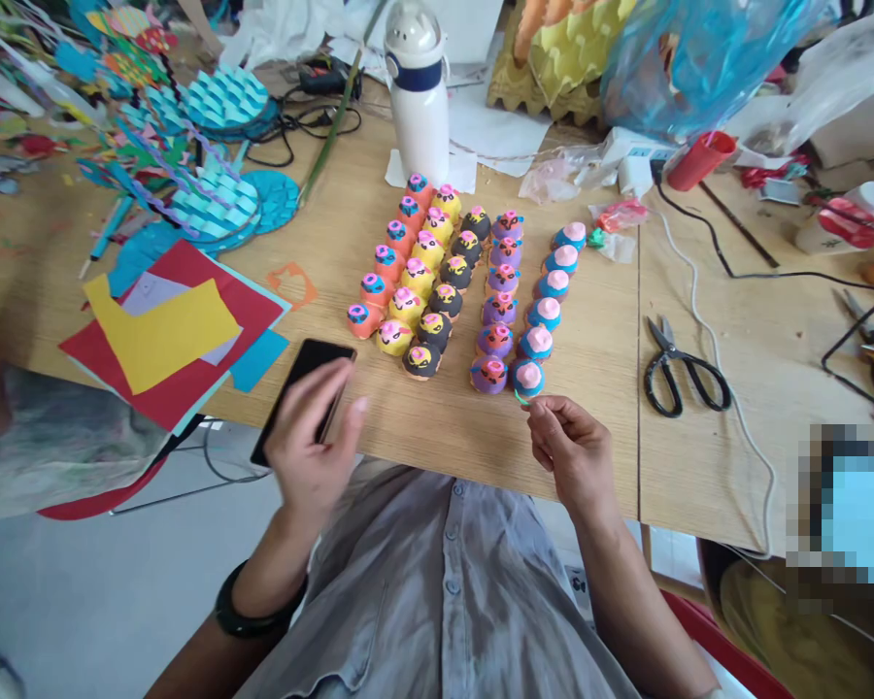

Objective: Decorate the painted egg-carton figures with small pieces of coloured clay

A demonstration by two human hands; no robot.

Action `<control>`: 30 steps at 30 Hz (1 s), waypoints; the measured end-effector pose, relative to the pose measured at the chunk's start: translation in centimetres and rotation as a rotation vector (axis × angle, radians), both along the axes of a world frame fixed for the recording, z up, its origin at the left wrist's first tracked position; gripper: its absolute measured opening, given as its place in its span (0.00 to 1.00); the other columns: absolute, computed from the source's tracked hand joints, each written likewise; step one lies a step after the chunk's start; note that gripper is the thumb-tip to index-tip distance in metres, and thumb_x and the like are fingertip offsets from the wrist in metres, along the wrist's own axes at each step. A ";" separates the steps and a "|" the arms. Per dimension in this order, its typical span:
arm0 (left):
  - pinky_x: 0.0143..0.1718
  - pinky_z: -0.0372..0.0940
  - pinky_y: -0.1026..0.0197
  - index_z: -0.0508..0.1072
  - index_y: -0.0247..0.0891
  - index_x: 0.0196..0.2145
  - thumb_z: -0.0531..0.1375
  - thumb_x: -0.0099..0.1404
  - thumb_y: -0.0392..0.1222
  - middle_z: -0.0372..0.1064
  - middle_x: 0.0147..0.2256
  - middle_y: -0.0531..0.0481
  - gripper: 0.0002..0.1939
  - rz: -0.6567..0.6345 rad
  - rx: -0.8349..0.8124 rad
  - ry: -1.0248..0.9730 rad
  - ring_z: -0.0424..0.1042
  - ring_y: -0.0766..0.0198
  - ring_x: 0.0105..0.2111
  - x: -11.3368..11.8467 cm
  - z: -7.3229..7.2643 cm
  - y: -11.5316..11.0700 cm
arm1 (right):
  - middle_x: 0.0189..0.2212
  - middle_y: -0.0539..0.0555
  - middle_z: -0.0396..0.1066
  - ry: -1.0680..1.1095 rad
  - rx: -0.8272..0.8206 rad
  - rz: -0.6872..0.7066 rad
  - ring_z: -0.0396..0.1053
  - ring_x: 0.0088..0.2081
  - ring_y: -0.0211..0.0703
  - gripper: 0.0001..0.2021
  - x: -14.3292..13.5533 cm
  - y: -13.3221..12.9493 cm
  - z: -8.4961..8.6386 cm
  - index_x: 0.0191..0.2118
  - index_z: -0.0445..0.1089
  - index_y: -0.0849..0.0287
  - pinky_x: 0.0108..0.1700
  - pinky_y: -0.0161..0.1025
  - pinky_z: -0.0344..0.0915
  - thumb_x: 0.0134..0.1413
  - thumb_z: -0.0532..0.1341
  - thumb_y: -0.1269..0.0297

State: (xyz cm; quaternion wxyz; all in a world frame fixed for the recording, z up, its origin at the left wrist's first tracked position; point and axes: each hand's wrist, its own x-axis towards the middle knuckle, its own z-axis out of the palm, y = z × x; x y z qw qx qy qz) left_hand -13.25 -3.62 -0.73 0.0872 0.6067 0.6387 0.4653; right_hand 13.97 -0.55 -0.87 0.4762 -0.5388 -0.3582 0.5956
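Right hand (577, 454) pinches a green strip (522, 399) beside a pink-topped blue figure (528, 377) — left hand (310, 437) (thumb apart) over a phone (313, 362).

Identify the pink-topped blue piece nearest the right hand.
The front piece of the rightmost row, just beyond the right hand; the other five line up behind it.

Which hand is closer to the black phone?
Left. The left hand is over the phone, hiding part of it; the right hand is well off to the phone's right, pinching a small green strip.
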 end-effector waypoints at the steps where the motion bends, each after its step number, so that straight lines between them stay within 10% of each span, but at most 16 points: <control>1: 0.58 0.69 0.48 0.78 0.47 0.54 0.64 0.68 0.38 0.77 0.51 0.48 0.17 -0.084 0.005 -0.073 0.76 0.53 0.52 1.5 0.7 0.3 | 0.18 0.43 0.55 -0.007 0.002 -0.002 0.48 0.17 0.28 0.15 0.0 0.0 0.2 0.33 0.75 0.59 0.17 0.30 0.45 0.55 0.70 0.51; 10: 0.41 0.76 0.61 0.83 0.39 0.42 0.69 0.63 0.45 0.81 0.43 0.45 0.11 -0.524 -0.626 -1.060 0.80 0.62 0.37 11.5 1.7 4.0 | 0.18 0.43 0.56 -0.057 0.015 0.011 0.50 0.17 0.29 0.16 0.2 -0.1 0.7 0.33 0.75 0.58 0.17 0.31 0.48 0.56 0.69 0.48; 30: 0.33 0.76 0.64 0.82 0.37 0.34 0.71 0.60 0.49 0.77 0.31 0.49 0.12 -0.495 -0.693 -1.256 0.77 0.65 0.30 13.5 0.9 6.1 | 0.19 0.44 0.59 -0.084 -0.046 -0.094 0.52 0.19 0.29 0.14 1.1 0.8 1.4 0.39 0.77 0.57 0.18 0.29 0.48 0.58 0.68 0.51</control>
